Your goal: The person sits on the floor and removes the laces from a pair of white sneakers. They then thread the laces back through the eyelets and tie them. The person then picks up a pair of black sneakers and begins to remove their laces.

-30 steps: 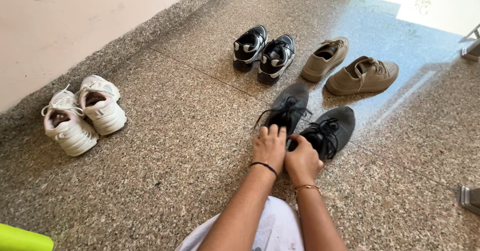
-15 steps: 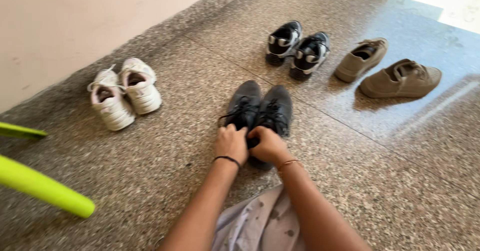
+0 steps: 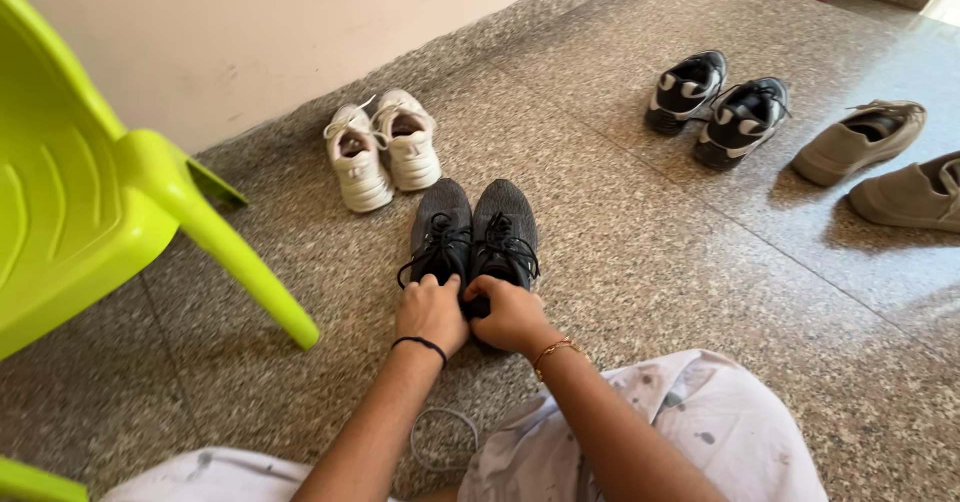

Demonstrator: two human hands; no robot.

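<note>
A pair of dark grey knit shoes [image 3: 470, 227] with black laces stands side by side on the speckled granite floor [image 3: 620, 282], toes pointing away from me. My left hand [image 3: 432, 312], with a black band on the wrist, grips the heel of the left shoe. My right hand [image 3: 508, 314], with a thin bracelet, grips the heel of the right shoe. Both hands touch each other. My knees in pale spotted cloth [image 3: 690, 422] show at the bottom.
A pair of white sneakers [image 3: 380, 147] sits just beyond the grey pair, near the wall. Black-and-white sneakers [image 3: 718, 107] and tan shoes [image 3: 885, 162] lie at the right. A lime green plastic chair [image 3: 90, 192] stands at the left, its leg reaching toward me.
The grey shoes, first splayed apart, now stand together and have been slid left, close to the white sneakers. The view has swung left, bringing the green chair in.
</note>
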